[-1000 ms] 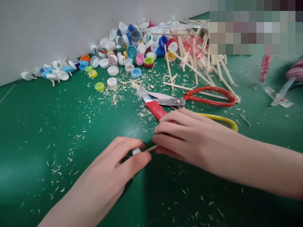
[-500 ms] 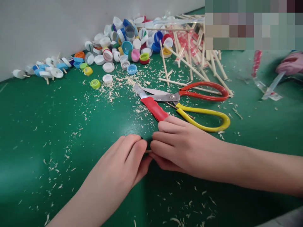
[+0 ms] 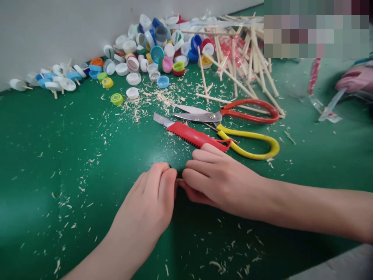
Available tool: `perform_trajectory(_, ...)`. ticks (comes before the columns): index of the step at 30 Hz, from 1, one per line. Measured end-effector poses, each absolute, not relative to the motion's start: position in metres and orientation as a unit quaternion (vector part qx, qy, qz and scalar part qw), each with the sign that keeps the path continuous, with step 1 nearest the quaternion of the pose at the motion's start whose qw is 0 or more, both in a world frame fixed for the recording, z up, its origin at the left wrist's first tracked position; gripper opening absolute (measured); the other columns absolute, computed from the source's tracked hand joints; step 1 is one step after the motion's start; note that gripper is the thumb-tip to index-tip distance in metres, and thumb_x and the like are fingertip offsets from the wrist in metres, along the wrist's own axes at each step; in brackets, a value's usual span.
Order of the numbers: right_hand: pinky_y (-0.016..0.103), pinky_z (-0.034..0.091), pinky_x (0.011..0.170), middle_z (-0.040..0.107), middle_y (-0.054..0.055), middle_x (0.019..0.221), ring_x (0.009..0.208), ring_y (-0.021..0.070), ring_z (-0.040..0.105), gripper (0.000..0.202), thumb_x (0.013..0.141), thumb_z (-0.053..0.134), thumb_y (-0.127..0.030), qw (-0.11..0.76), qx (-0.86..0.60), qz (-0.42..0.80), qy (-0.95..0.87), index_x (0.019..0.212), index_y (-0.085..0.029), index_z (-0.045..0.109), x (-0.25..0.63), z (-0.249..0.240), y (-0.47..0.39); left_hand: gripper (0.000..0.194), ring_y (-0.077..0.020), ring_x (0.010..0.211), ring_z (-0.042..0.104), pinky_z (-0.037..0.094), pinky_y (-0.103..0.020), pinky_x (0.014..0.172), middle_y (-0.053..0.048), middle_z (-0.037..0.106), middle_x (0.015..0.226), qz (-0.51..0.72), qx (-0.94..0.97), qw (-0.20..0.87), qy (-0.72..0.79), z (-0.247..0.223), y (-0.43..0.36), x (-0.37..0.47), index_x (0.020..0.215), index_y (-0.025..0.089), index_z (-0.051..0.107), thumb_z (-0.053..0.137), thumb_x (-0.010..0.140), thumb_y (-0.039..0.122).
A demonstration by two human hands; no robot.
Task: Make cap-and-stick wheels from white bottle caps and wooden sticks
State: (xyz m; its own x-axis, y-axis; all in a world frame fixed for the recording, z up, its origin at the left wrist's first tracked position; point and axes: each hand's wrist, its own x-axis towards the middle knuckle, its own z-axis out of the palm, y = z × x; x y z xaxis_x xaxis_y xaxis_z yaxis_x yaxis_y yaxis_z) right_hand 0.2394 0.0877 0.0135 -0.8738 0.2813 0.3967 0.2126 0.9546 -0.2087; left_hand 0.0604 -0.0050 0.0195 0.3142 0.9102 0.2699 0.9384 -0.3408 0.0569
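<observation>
My left hand [image 3: 150,198] is closed, its fingers curled in a pinch. Facing it, my right hand [image 3: 214,175] is closed too. A sliver of a thin wooden stick [image 3: 180,180] shows in the small gap between them; the fingers hide the rest. Just beyond my right knuckles lies a red utility knife [image 3: 194,135] with its blade out, pointing to the upper left. The right index finger is at the knife's handle; whether it touches, I cannot tell. Behind the knife lie open scissors [image 3: 214,117] with one red and one yellow handle.
Many coloured bottle caps [image 3: 157,54] are heaped against the grey wall. To their left sit caps joined by sticks [image 3: 56,81]. Wooden sticks [image 3: 253,74] and clear plastic wrapping lie at the back right. Wood shavings [image 3: 163,99] are strewn over the green table [image 3: 96,128].
The knife has swung to lie flatter, its blade tip further left and the end of its handle now visible. Both hands have shifted slightly left, still around the stick.
</observation>
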Motion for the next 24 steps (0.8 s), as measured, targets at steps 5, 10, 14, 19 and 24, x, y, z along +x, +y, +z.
perform_trajectory(5,0.032,0.029,0.070,0.052,0.001,0.070,0.070,0.0154,0.034,0.033,0.105,0.044,-0.022,0.219,-0.137,0.045,-0.965,0.075,-0.017,0.056,0.238,0.012,0.085,0.011,-0.0178,0.063,0.063,0.054,-0.031,0.055,-0.007,0.065,0.090,-0.133,-0.794,0.064,-0.589,0.017,-0.008,0.066,0.102,0.018,0.048,0.042,0.099,0.008)
perform_trajectory(10,0.034,0.029,0.067,0.046,0.001,0.063,0.067,0.0168,0.032,0.033,0.100,0.050,-0.020,0.250,-0.154,-0.042,-0.955,0.068,-0.018,0.057,0.236,0.014,0.076,0.011,-0.0161,0.058,0.056,0.044,-0.029,0.052,-0.003,0.061,0.083,-0.117,-0.782,0.117,-0.601,0.018,-0.004,0.057,0.096,0.020,0.048,0.047,0.098,0.009)
perform_trajectory(14,0.036,0.028,0.063,0.042,0.001,0.061,0.065,0.0172,0.031,0.032,0.096,0.055,-0.021,0.266,-0.151,-0.059,-0.950,0.063,-0.020,0.056,0.239,0.019,0.070,0.008,-0.0121,0.059,0.051,0.037,-0.027,0.051,-0.002,0.057,0.083,-0.152,-0.735,0.122,-0.650,0.026,0.006,0.041,0.094,0.019,0.052,0.050,0.100,0.015)
perform_trajectory(19,0.039,0.040,0.074,0.065,0.006,0.086,0.084,0.0221,0.049,0.012,0.095,0.058,-0.018,0.255,-0.191,-0.093,-0.943,0.092,-0.015,0.069,0.243,0.024,0.080,0.010,-0.0144,0.104,0.062,0.049,-0.025,0.088,-0.004,0.065,0.111,-0.248,-0.749,-0.045,-0.613,0.033,0.009,0.038,0.103,0.022,0.054,0.046,0.103,0.017)
perform_trajectory(24,0.040,0.043,0.077,0.070,0.008,0.105,0.096,0.0253,0.051,0.021,0.096,0.057,-0.018,0.262,-0.208,-0.110,-0.936,0.113,-0.011,0.067,0.247,0.026,0.090,0.013,-0.0146,0.107,0.061,0.051,-0.025,0.086,0.000,0.061,0.110,-0.336,-0.655,-0.148,-0.660,0.042,0.009,0.041,0.098,0.032,0.068,0.055,0.100,0.028)
